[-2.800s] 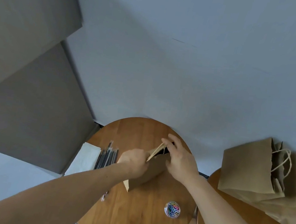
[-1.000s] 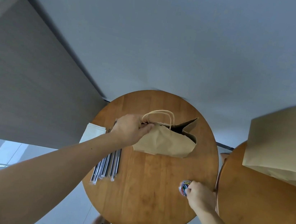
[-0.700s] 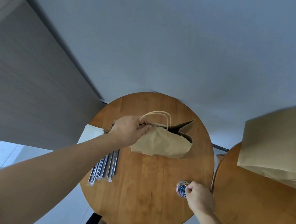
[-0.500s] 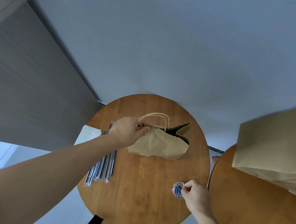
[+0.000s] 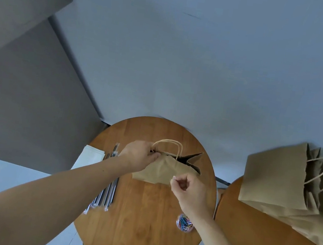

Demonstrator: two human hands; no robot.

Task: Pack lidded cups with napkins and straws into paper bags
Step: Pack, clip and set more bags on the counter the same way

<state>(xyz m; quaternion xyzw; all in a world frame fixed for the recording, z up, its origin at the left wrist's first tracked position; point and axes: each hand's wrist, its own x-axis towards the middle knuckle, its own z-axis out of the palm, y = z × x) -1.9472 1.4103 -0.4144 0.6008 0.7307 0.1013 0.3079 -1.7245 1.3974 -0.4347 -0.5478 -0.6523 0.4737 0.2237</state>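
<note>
On the table (image 5: pixel 142 233), gripping the rim of the bag (image 5: pixel 162 171) with left hand (image 5: pixel 137 157); pinching, probably, a clip (image 5: pixel 174 177) in right hand (image 5: pixel 190 190), just before the bag, with straws (image 5: pixel 109 193) and napkins (image 5: pixel 90 157) at left.

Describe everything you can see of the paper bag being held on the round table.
The paper bag is plain brown kraft paper with a pale twisted-cord handle looping up from its top. It sits on the round wooden table, its near face creased. The left hand pinches its top edge shut at the left end; the right end gapes, dark inside, contents hidden. The right hand holds a small paper clip just in front of its near face; contact is unclear.
</note>
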